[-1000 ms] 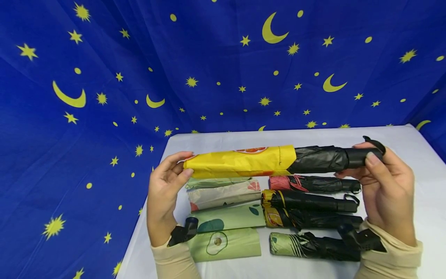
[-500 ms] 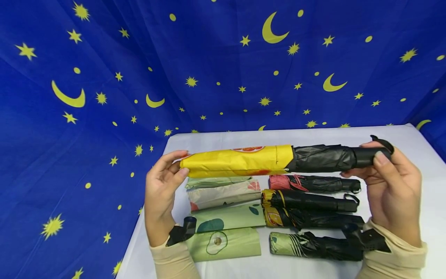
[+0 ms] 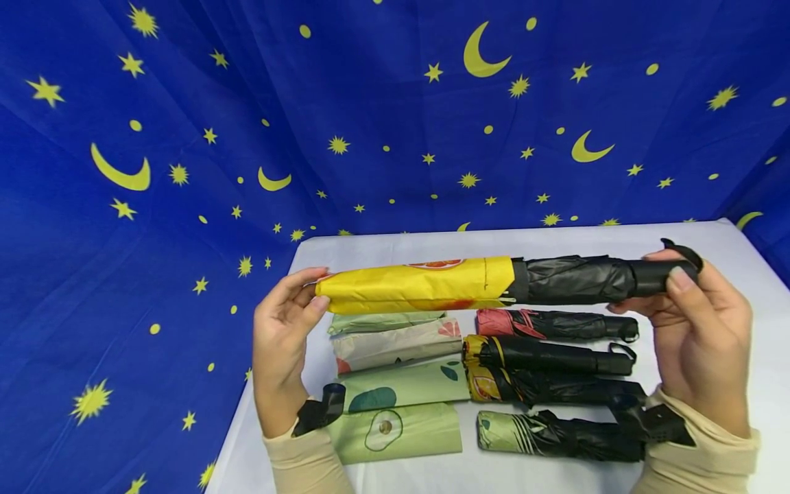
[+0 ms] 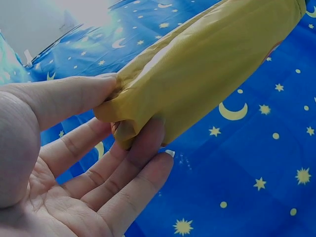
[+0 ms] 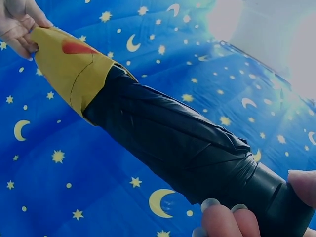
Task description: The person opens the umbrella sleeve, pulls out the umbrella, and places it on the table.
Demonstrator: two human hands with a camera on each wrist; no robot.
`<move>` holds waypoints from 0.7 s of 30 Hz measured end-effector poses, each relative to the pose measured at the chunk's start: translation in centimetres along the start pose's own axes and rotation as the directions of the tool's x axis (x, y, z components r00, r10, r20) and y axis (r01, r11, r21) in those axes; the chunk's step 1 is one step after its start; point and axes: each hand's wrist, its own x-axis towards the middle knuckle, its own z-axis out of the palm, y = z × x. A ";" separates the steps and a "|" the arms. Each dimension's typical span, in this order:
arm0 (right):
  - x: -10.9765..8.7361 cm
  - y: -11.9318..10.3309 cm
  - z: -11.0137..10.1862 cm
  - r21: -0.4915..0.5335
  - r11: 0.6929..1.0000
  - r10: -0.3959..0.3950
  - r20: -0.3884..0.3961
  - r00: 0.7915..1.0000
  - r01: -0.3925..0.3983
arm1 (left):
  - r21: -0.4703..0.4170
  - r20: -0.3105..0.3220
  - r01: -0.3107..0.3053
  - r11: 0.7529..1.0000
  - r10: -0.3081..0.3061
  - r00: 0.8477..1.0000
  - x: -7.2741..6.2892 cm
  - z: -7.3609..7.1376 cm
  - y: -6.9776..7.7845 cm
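Observation:
A folded black umbrella (image 3: pixel 570 280) is held level above the table, its left part inside a yellow sleeve cover (image 3: pixel 413 285) with orange-slice prints. My left hand (image 3: pixel 284 329) pinches the closed end of the cover between thumb and fingers; the left wrist view shows the fabric (image 4: pixel 197 74) gathered there. The right hand (image 3: pixel 703 329) grips the black handle (image 3: pixel 657 276), with the wrist strap looped over its fingers. In the right wrist view the cover's open edge sits around the umbrella's dark canopy (image 5: pixel 163 133). The umbrella's tip is hidden inside the cover.
On the white table (image 3: pixel 531 473) below lie several covers in a left column, including an avocado-print one (image 3: pixel 426 432) and a grey one (image 3: pixel 395 345). Several folded umbrellas lie at right, among them a red-edged one (image 3: pixel 555 324) and a green-edged one (image 3: pixel 555 436). A blue star-patterned cloth (image 3: pixel 395 103) hangs behind.
My right hand has shifted right with the umbrella, and my left hand slightly left with the cover. More of the black canopy now shows outside the cover's open edge.

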 end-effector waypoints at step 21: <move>0.2 -0.6 -1.1 0.024 1.000 -0.014 -0.003 1.000 0.014 | -0.030 -0.028 -0.012 0.999 0.011 1.000 -0.2 -0.5 0.0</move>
